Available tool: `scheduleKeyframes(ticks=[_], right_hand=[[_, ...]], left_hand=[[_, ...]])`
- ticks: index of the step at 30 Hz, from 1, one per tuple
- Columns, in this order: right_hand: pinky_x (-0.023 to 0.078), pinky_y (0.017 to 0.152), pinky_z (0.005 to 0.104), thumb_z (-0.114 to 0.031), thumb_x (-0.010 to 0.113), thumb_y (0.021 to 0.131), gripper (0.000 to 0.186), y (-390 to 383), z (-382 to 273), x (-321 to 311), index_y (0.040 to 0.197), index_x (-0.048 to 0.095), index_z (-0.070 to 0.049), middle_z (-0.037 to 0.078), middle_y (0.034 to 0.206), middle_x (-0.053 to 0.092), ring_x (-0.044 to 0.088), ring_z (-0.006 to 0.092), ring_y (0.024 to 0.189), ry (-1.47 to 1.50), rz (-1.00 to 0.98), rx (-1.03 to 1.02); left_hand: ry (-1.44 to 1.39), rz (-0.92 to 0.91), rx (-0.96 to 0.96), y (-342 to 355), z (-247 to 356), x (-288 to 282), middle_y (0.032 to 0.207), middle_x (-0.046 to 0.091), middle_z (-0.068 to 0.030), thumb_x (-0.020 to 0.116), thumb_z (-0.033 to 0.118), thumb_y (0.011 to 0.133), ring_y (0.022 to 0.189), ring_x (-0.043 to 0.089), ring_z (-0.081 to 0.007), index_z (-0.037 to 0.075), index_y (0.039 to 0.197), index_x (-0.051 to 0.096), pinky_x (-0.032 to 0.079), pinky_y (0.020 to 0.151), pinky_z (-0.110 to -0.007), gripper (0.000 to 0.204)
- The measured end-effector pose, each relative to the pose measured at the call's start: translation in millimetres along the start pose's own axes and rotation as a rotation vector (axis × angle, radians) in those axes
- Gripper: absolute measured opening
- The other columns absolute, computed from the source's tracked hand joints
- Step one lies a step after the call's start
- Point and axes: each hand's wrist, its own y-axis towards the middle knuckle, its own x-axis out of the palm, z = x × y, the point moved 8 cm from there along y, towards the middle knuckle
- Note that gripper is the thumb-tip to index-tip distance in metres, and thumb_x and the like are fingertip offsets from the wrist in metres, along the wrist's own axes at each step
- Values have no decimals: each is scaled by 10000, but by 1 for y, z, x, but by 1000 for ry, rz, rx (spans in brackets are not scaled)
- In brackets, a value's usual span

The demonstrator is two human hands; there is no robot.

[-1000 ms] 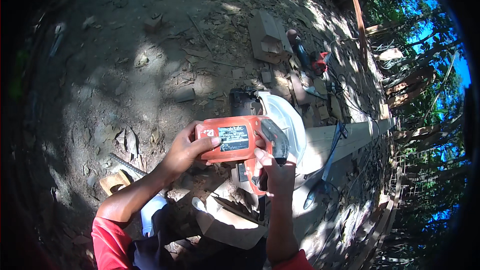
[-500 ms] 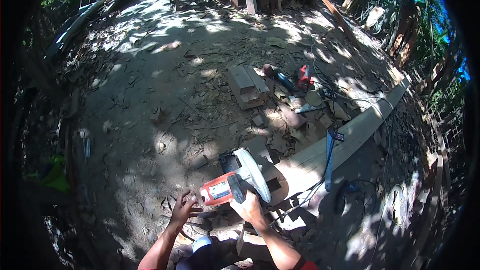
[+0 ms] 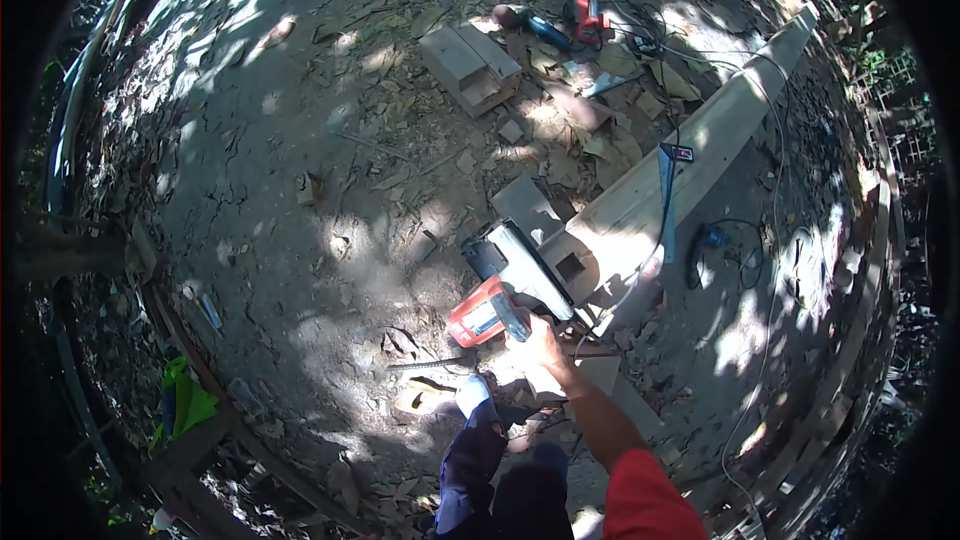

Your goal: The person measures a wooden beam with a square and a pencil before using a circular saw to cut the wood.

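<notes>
My right hand is closed round the rear handle of an orange circular saw with a pale blade guard. The saw sits at the near end of a long wooden beam, its guard beside a square dark hole in the wood. Whether the blade touches the beam cannot be seen. Across the beam lies a blue-bladed square, with a dark cord passing over it. My left hand is out of the picture.
Farther off lie a notched wood block, a blue power tool and a red one. Cords trail along the right. Leaves and offcuts litter the dirt, and a bright green cloth hangs at lower left.
My left hand, open near the saw before, has gone out of view. The saw has turned slightly in my right hand. My view has tipped downward, showing my legs.
</notes>
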Motion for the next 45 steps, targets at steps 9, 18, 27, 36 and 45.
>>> scheduleKeyframes(ticks=[9, 18, 27, 36, 45], right_hand=[[570, 759, 404, -193, 773, 703, 510, -2, -15, 12, 1173, 611, -79, 141, 964, 706, 706, 326, 846, -114, 99, -70], [561, 833, 419, -446, 779, 678, 660, 46, -86, -21, 1204, 640, -70, 163, 1037, 712, 700, 337, 923, -395, -245, 153], [518, 895, 485, -616, 697, 744, 709, 123, -234, -89, 1247, 625, -123, 195, 993, 713, 686, 374, 953, -603, -257, 65], [564, 801, 493, -480, 683, 758, 607, 262, -420, -90, 1232, 596, -112, 210, 923, 711, 707, 388, 865, -884, -743, 76], [538, 860, 479, -484, 649, 766, 623, 541, -483, -26, 1271, 584, -124, 214, 1005, 704, 691, 380, 946, -1030, -857, 268]], left_hand=[[-22, -20, 185, 11, 150, -12, 963, 672, -86, 692, 412, 883, 781, 674, -189, 57, 1150, 627, 545, 679, -364, 449], [119, -71, 194, 10, 259, -52, 958, 675, -87, 652, 392, 912, 790, 676, -211, 64, 1179, 620, 544, 678, -380, 424], [-36, -16, 157, -69, 328, -207, 953, 679, -88, 612, 371, 941, 799, 678, -232, 70, 1208, 612, 543, 677, -395, 402], [314, 109, 458, -62, 376, -294, 965, 687, -105, 536, 364, 988, 902, 681, -261, 63, 1213, 617, 539, 757, -418, 384], [-13, -96, 721, 1, 555, -317, 1002, 702, -146, 521, 352, 988, 895, 698, -253, 17, 1202, 623, 544, 744, -378, 410]])
